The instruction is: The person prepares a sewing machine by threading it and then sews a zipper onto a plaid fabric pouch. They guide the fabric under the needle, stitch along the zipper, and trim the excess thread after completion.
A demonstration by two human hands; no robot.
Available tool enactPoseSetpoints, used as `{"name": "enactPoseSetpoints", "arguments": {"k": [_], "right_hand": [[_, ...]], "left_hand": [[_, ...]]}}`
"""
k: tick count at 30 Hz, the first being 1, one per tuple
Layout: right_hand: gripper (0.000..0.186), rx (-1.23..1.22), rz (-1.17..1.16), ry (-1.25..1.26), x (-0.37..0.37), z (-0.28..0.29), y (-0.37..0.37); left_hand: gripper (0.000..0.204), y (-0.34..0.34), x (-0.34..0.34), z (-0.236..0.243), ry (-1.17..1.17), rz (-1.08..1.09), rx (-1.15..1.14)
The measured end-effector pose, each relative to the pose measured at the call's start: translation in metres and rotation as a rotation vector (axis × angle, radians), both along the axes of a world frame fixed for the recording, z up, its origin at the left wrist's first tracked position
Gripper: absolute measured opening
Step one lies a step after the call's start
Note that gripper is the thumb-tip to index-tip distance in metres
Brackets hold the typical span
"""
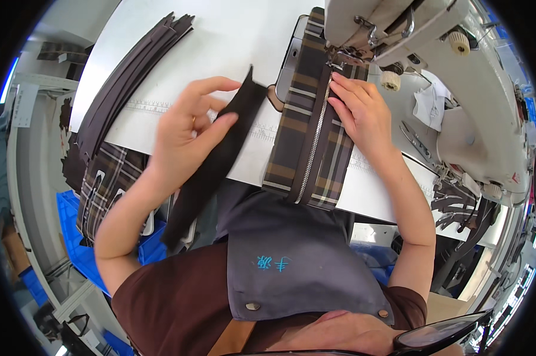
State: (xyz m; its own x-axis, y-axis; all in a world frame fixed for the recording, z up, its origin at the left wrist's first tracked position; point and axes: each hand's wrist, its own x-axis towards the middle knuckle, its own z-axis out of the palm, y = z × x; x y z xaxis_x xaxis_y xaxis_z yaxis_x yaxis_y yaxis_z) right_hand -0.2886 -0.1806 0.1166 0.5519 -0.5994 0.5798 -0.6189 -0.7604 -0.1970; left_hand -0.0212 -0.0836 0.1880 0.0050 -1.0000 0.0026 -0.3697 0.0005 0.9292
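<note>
My left hand (191, 121) holds a dark brown fabric strip (220, 157) near its upper end, thumb over its face. The strip hangs down past the table's front edge. My right hand (363, 110) lies with fingers extended over a metal zipper (313, 145) on brown tape, just below the sewing machine's presser foot (337, 62). Under the zipper is a plaid fabric panel (292, 127) in brown, black and white, its upper end at the foot. The right thumb and fingertips touch the zipper's right side and stand a little apart.
A stack of dark strips (125, 83) lies at the table's left, above plaid pieces (110, 184) and a blue bin (81, 231). A phone (290, 62) sits partly under the panel. The sewing machine (481, 89) stands right, with scissors (416, 139) and trimmed scraps (455, 202) nearby.
</note>
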Motion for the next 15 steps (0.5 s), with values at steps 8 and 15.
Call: {"name": "enactPoseSetpoints", "arguments": {"k": [8, 15], "right_hand": [[0.024, -0.017, -0.007, 0.004, -0.002, -0.003, 0.000], [0.024, 0.013, -0.015, 0.017, -0.004, -0.004, 0.000]], "left_hand": [[0.044, 0.001, 0.015, -0.043, -0.815, -0.551, -0.359], [0.080, 0.023, 0.022, -0.010, -1.132, -0.885, -0.023]]}}
